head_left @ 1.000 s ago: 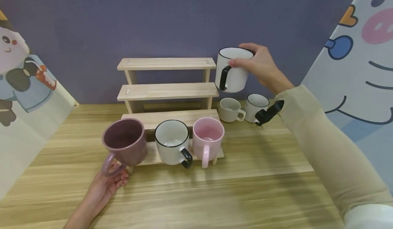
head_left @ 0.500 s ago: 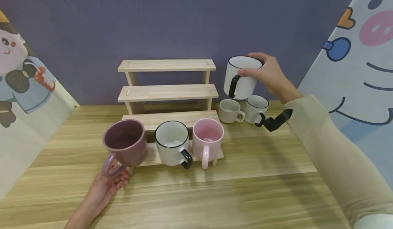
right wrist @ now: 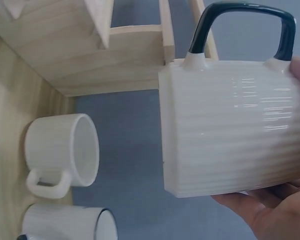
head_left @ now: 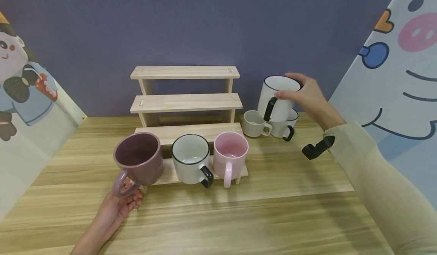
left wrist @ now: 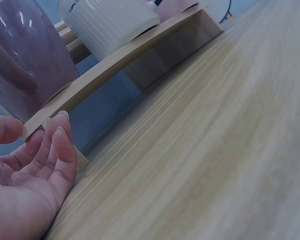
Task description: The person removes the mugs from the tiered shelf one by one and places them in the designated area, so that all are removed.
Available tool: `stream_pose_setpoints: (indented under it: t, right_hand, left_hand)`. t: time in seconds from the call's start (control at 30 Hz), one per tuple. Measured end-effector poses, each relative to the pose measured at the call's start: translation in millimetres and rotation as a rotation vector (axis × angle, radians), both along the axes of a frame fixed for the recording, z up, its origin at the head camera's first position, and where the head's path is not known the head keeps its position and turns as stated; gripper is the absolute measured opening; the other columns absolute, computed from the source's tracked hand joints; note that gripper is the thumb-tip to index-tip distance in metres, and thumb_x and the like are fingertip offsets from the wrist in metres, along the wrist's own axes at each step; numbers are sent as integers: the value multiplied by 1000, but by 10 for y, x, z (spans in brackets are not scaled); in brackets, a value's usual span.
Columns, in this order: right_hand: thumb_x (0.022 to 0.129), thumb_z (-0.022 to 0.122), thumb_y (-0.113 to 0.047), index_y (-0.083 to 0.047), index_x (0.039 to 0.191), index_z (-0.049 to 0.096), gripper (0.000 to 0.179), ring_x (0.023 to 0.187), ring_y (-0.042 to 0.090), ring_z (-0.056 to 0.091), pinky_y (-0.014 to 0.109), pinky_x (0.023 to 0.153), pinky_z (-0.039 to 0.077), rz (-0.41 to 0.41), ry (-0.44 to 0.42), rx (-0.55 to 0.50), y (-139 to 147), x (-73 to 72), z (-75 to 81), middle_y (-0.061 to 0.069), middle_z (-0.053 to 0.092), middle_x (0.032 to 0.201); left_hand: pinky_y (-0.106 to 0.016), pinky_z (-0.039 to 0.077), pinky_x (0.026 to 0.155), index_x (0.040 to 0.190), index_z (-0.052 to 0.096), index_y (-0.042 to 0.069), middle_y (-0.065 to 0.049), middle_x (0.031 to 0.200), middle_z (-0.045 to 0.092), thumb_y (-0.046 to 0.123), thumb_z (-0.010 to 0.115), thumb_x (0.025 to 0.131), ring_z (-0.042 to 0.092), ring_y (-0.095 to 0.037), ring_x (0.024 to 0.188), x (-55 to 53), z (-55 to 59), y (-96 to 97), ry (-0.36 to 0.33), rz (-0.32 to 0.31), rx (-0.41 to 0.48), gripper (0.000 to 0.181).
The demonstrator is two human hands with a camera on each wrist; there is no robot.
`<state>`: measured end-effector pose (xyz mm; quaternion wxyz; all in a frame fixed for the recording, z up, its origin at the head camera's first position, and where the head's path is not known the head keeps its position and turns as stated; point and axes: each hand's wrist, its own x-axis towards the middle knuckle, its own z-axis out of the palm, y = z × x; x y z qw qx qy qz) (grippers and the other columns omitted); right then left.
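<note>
In the head view my right hand (head_left: 305, 99) holds a large white mug (head_left: 280, 95) with a black rim and black handle by its upper part, thumb in front. That mug hangs upright in the air, overlapping a smaller black-rimmed mug (head_left: 288, 128) in this view. Beside it on the table sits a small cream cup (head_left: 254, 123); the right wrist view shows the ribbed wall of the held mug (right wrist: 230, 130). My left hand (head_left: 119, 205) grips the left end of the lowest step of a wooden tiered shelf (left wrist: 85, 85), under a mauve mug (head_left: 140, 160).
On the shelf's lowest step, right of the mauve mug, stand a white mug (head_left: 191, 160) with a black handle and a pink mug (head_left: 230, 156). Higher steps (head_left: 186, 102) rise behind them. A dark wall (head_left: 191, 23) closes the back; printed panels (head_left: 406, 80) flank the table.
My right hand has carried the large white mug down and to the right, away from the shelf and in front of the smaller black-rimmed mug. The left hand has stayed in place.
</note>
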<state>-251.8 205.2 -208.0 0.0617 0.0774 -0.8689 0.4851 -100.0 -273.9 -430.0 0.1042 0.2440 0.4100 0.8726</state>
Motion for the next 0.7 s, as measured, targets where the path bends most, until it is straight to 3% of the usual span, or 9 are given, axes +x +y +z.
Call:
stream_pose_setpoints:
  t: [0.23,0.53,0.7]
  right_hand:
    - [83,72,-23,-12,148,30,78,110,10,48,14,79,45,1,-14,-12,135,62,-157,10,40,141]
    - [83,73,-15,-6,145,33,75,102,4,50,11,79,46,3,13,-90,309,116,-338,-8,47,120]
    - [83,72,-16,-7,146,31,76,101,2,50,12,78,47,-15,-3,-81,413,155,-443,-9,47,119]
  left_hand:
    - [-24,55,80,111,56,11,-7,103,69,1,18,103,65,-15,94,4,-6,-17,3,1,0,41]
    - [-23,55,80,112,56,10,-7,104,68,2,18,103,65,-15,95,2,-16,-11,19,-1,0,40]
    - [-23,55,80,112,56,10,-8,105,68,3,17,103,65,-15,95,-1,-15,-4,18,-11,7,40]
